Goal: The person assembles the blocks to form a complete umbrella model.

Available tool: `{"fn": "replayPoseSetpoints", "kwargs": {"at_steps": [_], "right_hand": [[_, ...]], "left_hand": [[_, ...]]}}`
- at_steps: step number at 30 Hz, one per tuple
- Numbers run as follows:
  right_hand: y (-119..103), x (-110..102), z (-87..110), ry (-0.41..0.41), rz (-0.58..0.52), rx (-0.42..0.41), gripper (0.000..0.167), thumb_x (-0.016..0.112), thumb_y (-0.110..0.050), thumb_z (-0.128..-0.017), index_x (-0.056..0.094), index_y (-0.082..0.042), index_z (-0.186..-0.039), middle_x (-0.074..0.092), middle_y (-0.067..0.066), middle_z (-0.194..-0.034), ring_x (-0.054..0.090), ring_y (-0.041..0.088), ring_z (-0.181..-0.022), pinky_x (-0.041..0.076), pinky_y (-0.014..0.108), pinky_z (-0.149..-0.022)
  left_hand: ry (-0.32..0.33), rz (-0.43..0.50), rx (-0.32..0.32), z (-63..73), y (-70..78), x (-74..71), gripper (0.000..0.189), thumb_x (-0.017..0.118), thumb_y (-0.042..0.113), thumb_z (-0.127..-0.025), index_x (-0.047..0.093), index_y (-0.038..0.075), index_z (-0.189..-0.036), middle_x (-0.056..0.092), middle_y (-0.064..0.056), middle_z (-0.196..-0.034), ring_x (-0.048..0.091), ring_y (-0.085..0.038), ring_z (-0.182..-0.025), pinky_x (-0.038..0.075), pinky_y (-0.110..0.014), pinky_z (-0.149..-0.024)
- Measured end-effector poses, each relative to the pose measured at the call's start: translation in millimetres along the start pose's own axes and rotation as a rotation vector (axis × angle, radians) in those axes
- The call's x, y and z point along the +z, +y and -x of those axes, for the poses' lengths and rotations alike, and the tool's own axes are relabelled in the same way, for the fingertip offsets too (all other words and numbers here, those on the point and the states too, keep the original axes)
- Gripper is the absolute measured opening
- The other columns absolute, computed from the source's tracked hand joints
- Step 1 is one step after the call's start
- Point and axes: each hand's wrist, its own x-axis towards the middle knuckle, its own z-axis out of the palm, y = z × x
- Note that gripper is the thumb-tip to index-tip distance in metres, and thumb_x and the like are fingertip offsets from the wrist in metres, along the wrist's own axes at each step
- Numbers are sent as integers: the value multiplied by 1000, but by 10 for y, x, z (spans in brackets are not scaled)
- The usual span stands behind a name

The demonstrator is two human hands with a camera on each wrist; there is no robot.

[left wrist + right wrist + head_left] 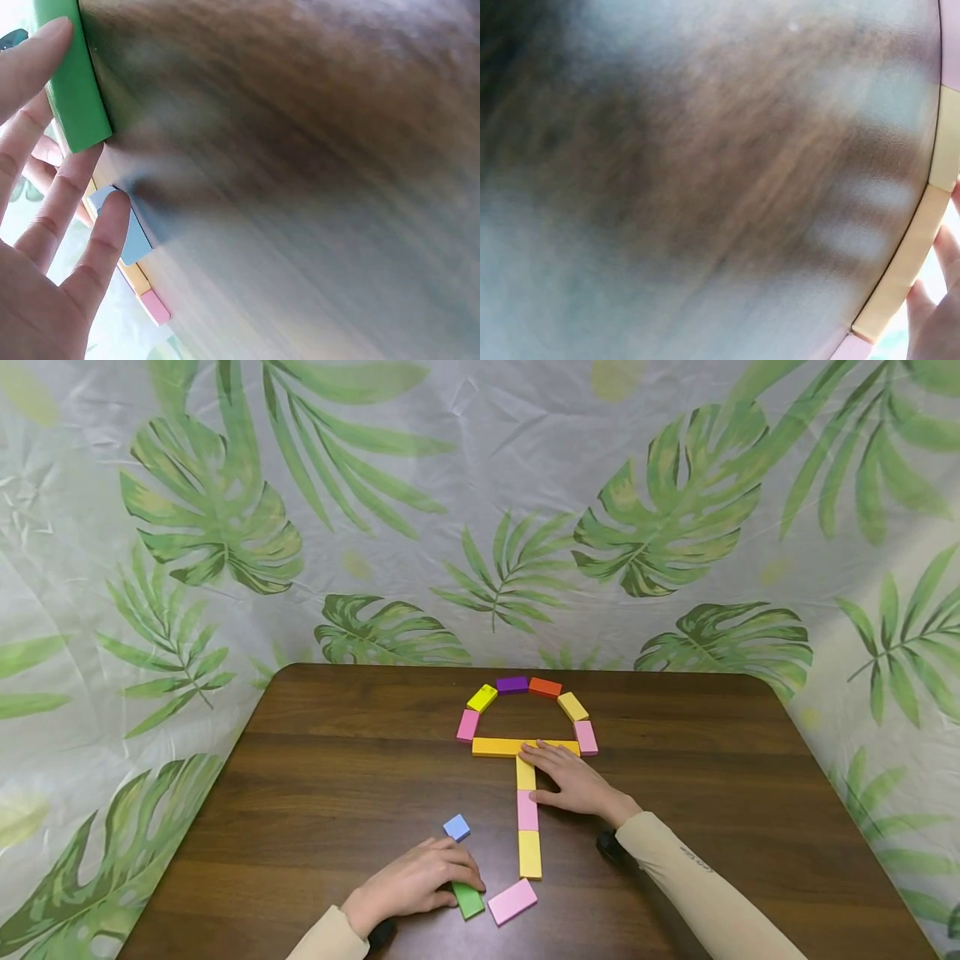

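Note:
My left hand [422, 875] pinches a green block [468, 902] near the table's front, thumb on one side and fingers on the other. In the left wrist view the green block [79, 82] lies between the thumb and the fingers. A small blue block [457, 827] sits just beyond those fingers, and a pink block [513, 902] lies tilted to the right of the green one. My right hand [577, 779] rests with extended fingers on the long orange block [497, 747] and the yellow block [527, 774] under it; its thumb touches the pink block [528, 811] below.
Above the orange block, an arch runs through pink [468, 725], bright yellow [482, 697], purple [512, 685], red [545, 687], pale yellow [573, 706] and pink [586, 737] blocks. A yellow block [529, 855] ends the stem on the brown table [337, 777]. Leaf-print cloth [510, 460] hangs behind.

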Motion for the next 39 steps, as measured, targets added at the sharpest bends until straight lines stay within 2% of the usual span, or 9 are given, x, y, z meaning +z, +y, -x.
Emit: {"fn": "replayPoseSetpoints", "kwargs": {"at_steps": [6, 16, 32, 39], "right_hand": [[0, -4, 0, -3, 1, -3, 73, 58, -47, -91, 35, -10, -149, 31, 6, -153, 20, 28, -142, 14, 49, -113], [0, -5, -5, -6, 5, -5, 73, 58, -48, -91, 35, -9, -149, 31, 6, -154, 19, 27, -143, 14, 48, -113], [12, 8, -5, 1, 1, -7, 74, 58, -49, -91, 35, -10, -149, 31, 5, -153, 19, 26, -143, 14, 48, -113], [8, 6, 1, 0, 3, -5, 73, 58, -48, -91, 35, -9, -149, 31, 5, -153, 19, 26, -143, 14, 48, -113]], "left_hand": [[18, 43, -17, -5, 8, 1, 28, 76, 12, -78, 70, 22, -103, 63, 16, -108, 52, -7, -105, 42, -27, -92], [17, 32, -17, -63, 7, 3, 25, 77, 14, -77, 69, 20, -100, 63, 14, -104, 53, -7, -102, 42, -26, -92], [36, 63, -52, -77, -57, 10, 29, 77, 10, -78, 68, 14, -105, 59, 7, -108, 54, -9, -105, 43, -27, -94], [48, 96, -47, -79, -81, 10, 27, 73, 3, -80, 68, 11, -105, 59, 5, -108, 55, -8, -104, 42, -22, -93]]}}
